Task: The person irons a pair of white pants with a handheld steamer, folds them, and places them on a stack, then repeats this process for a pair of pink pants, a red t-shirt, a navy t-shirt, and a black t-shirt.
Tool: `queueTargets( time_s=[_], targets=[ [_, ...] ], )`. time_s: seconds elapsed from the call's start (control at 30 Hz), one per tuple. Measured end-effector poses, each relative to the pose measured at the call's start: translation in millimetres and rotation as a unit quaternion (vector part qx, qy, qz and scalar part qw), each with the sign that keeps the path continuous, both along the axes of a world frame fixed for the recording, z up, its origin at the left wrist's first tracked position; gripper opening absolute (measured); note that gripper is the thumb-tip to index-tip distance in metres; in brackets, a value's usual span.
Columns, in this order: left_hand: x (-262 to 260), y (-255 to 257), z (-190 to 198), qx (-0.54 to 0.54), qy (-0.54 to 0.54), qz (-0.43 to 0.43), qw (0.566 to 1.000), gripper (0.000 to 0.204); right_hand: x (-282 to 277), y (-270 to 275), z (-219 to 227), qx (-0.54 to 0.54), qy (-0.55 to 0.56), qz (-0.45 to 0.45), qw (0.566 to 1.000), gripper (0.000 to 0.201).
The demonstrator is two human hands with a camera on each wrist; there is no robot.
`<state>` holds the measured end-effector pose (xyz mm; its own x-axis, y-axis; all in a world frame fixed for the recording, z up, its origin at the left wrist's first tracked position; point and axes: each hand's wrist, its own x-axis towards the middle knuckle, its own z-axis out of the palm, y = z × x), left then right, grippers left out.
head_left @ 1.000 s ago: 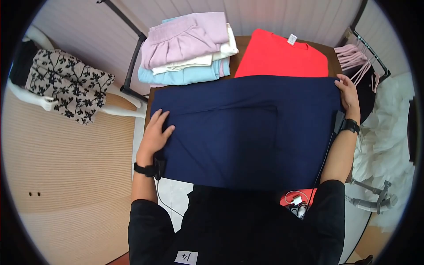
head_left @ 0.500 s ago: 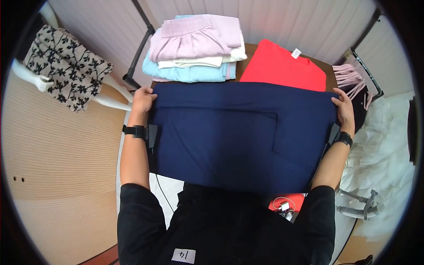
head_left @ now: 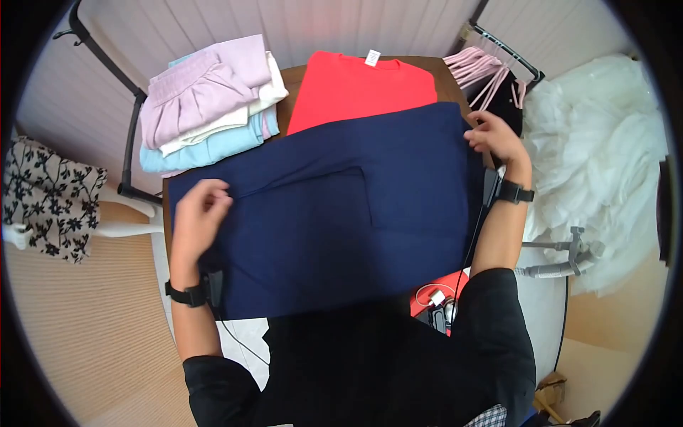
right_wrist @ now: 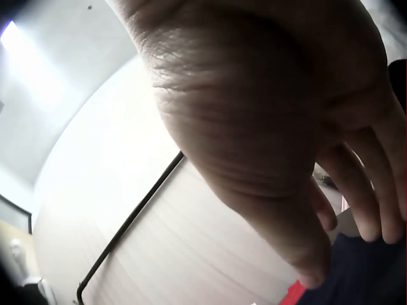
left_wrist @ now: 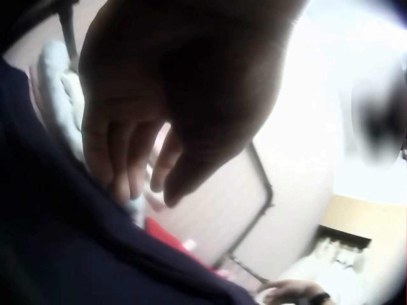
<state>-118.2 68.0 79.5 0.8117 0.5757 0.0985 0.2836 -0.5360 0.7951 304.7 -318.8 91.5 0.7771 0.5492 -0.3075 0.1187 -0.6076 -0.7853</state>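
Note:
A navy garment [head_left: 299,235] lies spread in a wide rectangle over the front of the table, with an L-shaped fold line across its upper middle. Over its left part is my left hand [head_left: 200,217], its fingers loosely bent and holding nothing. The left wrist view shows that hand [left_wrist: 184,95] with its fingertips close to the dark cloth. My right hand [head_left: 500,137] is at the garment's upper right corner, fingers loosely bent. In the right wrist view the thumb and fingers of that hand [right_wrist: 267,127] are apart with nothing between them, near the cloth.
A red top [head_left: 363,89] lies flat behind the garment. Folded lilac, white and light blue clothes [head_left: 206,99] are stacked at the back left. Pink hangers [head_left: 477,67] hang at the right, near white tulle [head_left: 597,164]. A mannequin in a floral skirt [head_left: 53,192] is at the left.
My left hand has come off the garment's upper left corner and moved back toward me. My right hand has loosened at the right corner. The head view has swung to the right.

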Motion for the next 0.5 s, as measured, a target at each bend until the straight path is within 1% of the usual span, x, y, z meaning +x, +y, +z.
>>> queueTargets(
  time_s=[0.03,0.07,0.1,0.13,0.17,0.2,0.23,0.27,0.3,0.33,0.37,0.4,0.43,0.47,0.5],
  targets=[
    [15,-25,15,0.013,0.022,-0.077,0.997,0.024,-11,-6,-3,-0.010,-0.019,0.048,0.999,0.051],
    [29,-47,24,0.009,0.035,-0.143,0.989,0.024,-28,-11,-4,-0.001,-0.007,0.071,0.997,0.052],
    [43,-63,24,0.005,0.053,-0.214,0.975,0.030,-48,-14,-1,-0.042,-0.016,0.081,0.996,0.055],
    [58,-79,19,0.028,0.032,-0.291,0.956,0.030,-67,-18,3,-0.083,-0.025,0.091,0.992,0.057],
    [70,-95,17,0.031,0.052,-0.342,0.938,0.035,-80,-27,-3,-0.092,-0.066,0.104,0.988,0.059],
    [84,-108,2,0.070,0.031,-0.387,0.919,0.037,-94,-35,-10,-0.102,-0.105,0.116,0.982,0.060],
    [96,-123,-9,0.111,0.030,-0.404,0.908,0.034,-112,-38,-7,-0.100,-0.097,0.080,0.987,0.061],
    [106,-139,-18,0.181,0.038,-0.394,0.900,0.031,-120,-48,-22,-0.063,-0.162,0.091,0.981,0.062],
    [114,-153,-26,0.250,0.047,-0.382,0.888,0.028,-134,-52,-21,-0.063,-0.186,0.085,0.977,0.063],
    [123,-166,-34,0.250,0.045,-0.384,0.888,0.028,-148,-52,-20,-0.061,-0.209,0.079,0.973,0.065],
    [130,-179,-40,0.289,0.046,-0.368,0.883,0.025,-161,-52,-17,-0.064,-0.207,0.052,0.975,0.062],
    [136,-188,-45,0.327,0.047,-0.351,0.876,0.022,-166,-53,-18,-0.065,-0.208,0.045,0.975,0.062],
    [138,-194,-45,0.346,0.031,-0.347,0.871,0.015,-169,-56,-19,-0.060,-0.206,0.038,0.976,0.059],
    [139,-197,-45,0.347,0.028,-0.353,0.868,0.015,-172,-60,-20,-0.056,-0.203,0.030,0.977,0.055],
    [140,-199,-45,0.374,0.010,-0.361,0.854,0.013,-170,-62,-24,-0.047,-0.192,0.006,0.980,0.049]
  ],
)
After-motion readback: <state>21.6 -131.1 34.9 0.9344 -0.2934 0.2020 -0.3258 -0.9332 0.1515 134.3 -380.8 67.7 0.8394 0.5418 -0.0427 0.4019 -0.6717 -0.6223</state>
